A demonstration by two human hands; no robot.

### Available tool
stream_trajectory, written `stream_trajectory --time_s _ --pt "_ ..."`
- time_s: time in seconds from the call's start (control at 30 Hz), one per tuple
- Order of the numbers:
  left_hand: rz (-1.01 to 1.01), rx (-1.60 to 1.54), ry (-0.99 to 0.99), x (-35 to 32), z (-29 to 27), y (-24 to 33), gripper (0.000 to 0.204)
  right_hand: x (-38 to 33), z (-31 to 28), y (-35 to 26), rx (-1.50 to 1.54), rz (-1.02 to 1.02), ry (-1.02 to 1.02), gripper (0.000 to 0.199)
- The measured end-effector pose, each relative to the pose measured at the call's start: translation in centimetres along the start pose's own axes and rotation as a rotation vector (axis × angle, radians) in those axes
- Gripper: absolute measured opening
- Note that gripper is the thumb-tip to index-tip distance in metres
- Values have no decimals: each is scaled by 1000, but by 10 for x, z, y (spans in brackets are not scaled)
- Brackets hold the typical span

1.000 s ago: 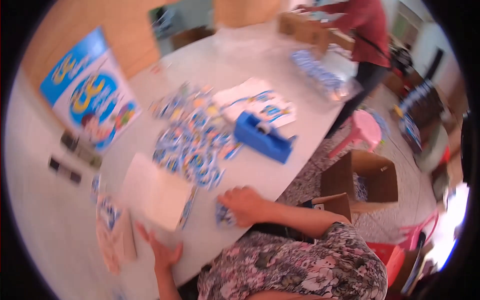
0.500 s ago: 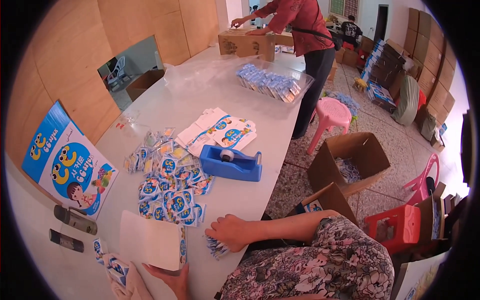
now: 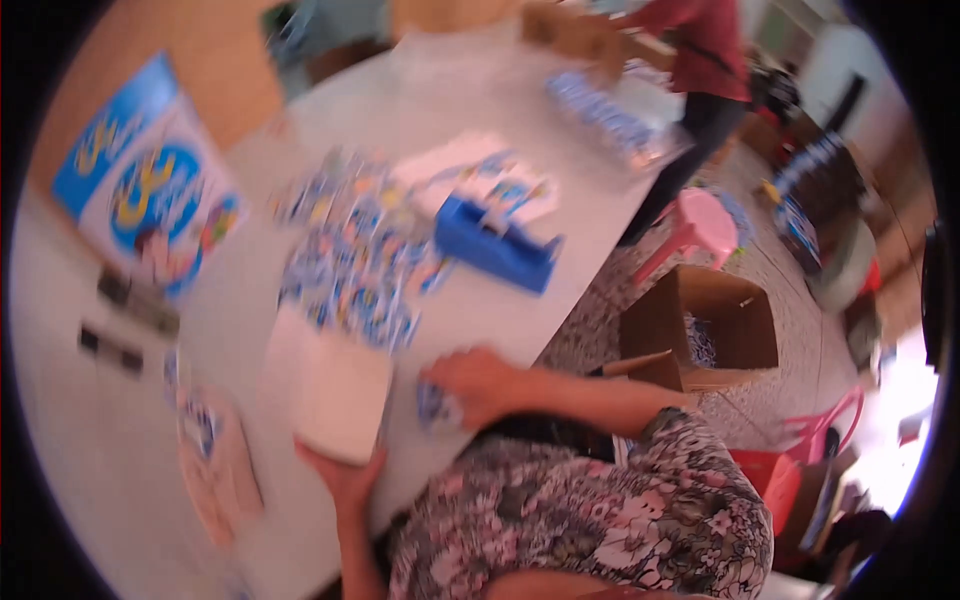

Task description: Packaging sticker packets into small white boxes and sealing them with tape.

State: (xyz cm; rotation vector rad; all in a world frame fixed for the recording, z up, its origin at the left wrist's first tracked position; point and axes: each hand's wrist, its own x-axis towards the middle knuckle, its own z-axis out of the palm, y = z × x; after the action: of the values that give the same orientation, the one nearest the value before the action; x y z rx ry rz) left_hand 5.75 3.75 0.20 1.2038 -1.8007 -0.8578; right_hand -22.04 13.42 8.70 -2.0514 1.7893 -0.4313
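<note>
My left hand (image 3: 346,474) grips the near end of a white carton (image 3: 338,385), thumb on one side and fingers on the other. The carton's pale inner face or flap points up at me. To its right, my right hand (image 3: 474,385) is closed over a small bunch of blue-and-white sachets (image 3: 438,402) at the table's near edge. Motion blurs its fingers. Beyond the carton spreads a loose pile of similar sachets (image 3: 350,255). A blue tape dispenser (image 3: 495,250) stands right of the pile, with flat printed cartons (image 3: 480,170) behind it.
A printed display board (image 3: 145,190) leans at the left, near two dark-ended bottles (image 3: 140,300). A pinkish cloth (image 3: 215,470) lies left of the carton. Across the table, a person in red (image 3: 705,50) stands by a clear bag of packets (image 3: 610,115). Cardboard boxes (image 3: 700,330) and a pink stool (image 3: 695,230) stand at the right.
The whole view has shifted and blurred as my head turned. My left hand still holds the carton and my right hand still covers the sachets.
</note>
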Motion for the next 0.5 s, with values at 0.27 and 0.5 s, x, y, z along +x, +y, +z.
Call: stream_trajectory --time_s 0.27,0.5 --pt "-72 -19 -34 -15 18 23 129 32 -51 -49 689 -14 244 91" --pt "-18 -63 16 -17 20 36 123 108 -28 -88 -80 62 86 93"
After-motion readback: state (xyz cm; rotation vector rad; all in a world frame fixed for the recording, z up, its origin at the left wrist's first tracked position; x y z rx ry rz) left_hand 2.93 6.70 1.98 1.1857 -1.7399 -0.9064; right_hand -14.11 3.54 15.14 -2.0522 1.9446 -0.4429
